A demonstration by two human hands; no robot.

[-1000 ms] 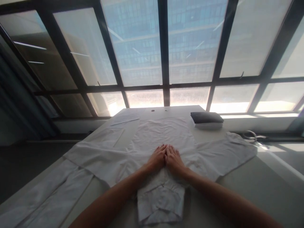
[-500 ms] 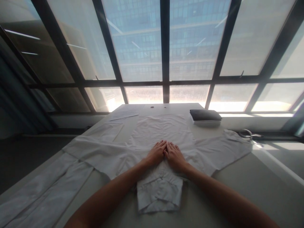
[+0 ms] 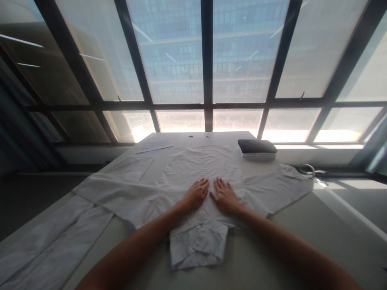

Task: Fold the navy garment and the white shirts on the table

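Note:
A white shirt (image 3: 175,173) lies spread over the table, one sleeve out to each side and its collar (image 3: 198,245) nearest me. Both palms rest flat on the cloth just beyond the collar. My left hand (image 3: 196,193) has its fingers stretched out and holds nothing. A small gap away, my right hand (image 3: 224,195) also lies flat, fingers straight and slightly apart. Wrinkles run through the cloth around and between my hands.
A stack of folded cloth (image 3: 256,149), dark on top and white below, sits at the back right. Near the right sleeve is a pale ring-shaped object (image 3: 308,170). More white cloth (image 3: 57,241) lies at the left. Large windows (image 3: 178,52) rise behind the table (image 3: 302,233).
My hands were together with fingertips touching; now they have moved apart, left and right, across the shirt. The view has shifted slightly.

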